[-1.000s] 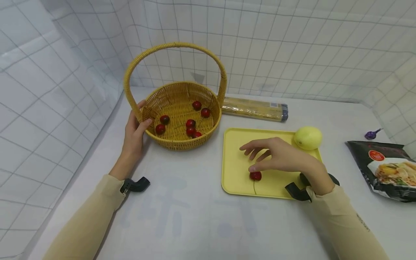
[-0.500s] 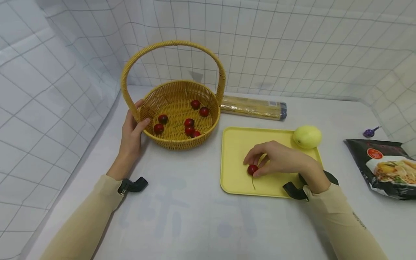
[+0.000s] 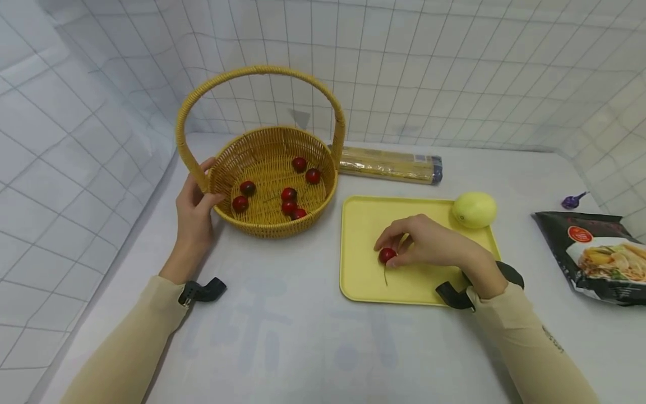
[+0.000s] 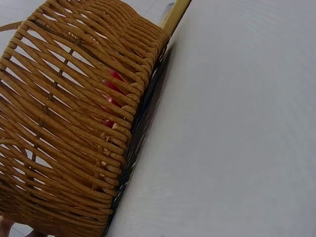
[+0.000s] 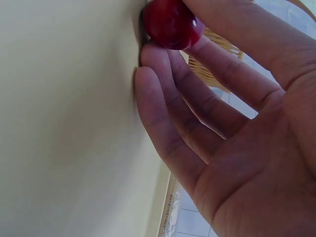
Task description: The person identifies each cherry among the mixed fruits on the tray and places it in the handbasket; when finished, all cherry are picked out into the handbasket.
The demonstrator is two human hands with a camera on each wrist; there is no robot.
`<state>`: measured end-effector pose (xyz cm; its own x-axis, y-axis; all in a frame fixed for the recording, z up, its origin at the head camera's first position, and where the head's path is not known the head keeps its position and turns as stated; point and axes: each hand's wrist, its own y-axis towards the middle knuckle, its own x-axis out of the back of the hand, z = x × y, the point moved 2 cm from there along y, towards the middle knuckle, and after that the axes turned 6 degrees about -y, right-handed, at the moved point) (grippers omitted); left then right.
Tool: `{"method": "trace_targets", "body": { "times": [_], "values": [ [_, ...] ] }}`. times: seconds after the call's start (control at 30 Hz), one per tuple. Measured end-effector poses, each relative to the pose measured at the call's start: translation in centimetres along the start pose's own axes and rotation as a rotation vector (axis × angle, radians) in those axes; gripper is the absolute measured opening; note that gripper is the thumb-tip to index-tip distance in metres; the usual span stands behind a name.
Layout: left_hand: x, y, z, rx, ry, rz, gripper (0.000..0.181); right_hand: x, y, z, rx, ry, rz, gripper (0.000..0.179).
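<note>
On the left, a yellow wicker basket [image 3: 275, 229] with a tall arched handle holds several dark red cherries [image 3: 289, 194]. My left hand [image 3: 194, 219] grips its left side near the handle's foot, thumb at the rim and fingers round the outside. In the left wrist view the woven basket wall [image 4: 64, 118] fills the left side, with red showing through the gaps. Over the yellow tray [image 3: 360, 219], my right hand [image 3: 429, 241] pinches a single cherry [image 3: 387, 256] between thumb and fingers, its stem pointing toward me. The right wrist view shows that cherry's glossy side close to the tray surface.
A yellow lemon [image 3: 474, 210] sits at the tray's back right corner. Behind the tray lies a long clear-wrapped yellow packet [image 3: 388, 165]. At the far right are a black food packet [image 3: 600, 258] and a small purple object [image 3: 573, 201]. Grid-patterned white sheeting surrounds the table.
My right hand has come down onto the cherry in the tray, its fingers and thumb closing round it. The left hand stays at the basket, and the whole view shifts slightly.
</note>
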<state>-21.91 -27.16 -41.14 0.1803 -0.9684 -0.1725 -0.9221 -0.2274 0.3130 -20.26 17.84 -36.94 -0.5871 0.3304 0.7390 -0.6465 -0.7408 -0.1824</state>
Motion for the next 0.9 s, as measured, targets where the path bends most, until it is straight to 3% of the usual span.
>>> {"method": "trace_targets", "body": {
  "times": [0.17,0.27,0.5,0.6,0.9],
  "values": [
    [-0.1,0.2,0.2,-0.018,-0.151,0.049,0.071,0.0,0.3,0.1,-0.008,-0.056,-0.064,0.024],
    [-0.2,0.1,0.2,-0.007,-0.152,0.077,0.067,-0.1,0.5,0.1,-0.011,-0.075,-0.093,0.022],
    [-0.6,-0.5,-0.1,0.025,0.057,0.15,0.069,-0.4,0.9,0.2,0.009,-0.097,-0.161,0.021],
    [-0.8,-0.6,-0.2,0.017,0.14,0.151,0.065,-0.6,1.1,0.4,0.017,-0.098,-0.185,0.022],
    [-1.1,-0.7,0.1,-0.012,0.212,0.096,0.06,-0.9,1.5,1.2,-0.003,-0.08,-0.216,0.026]
  ]
}}
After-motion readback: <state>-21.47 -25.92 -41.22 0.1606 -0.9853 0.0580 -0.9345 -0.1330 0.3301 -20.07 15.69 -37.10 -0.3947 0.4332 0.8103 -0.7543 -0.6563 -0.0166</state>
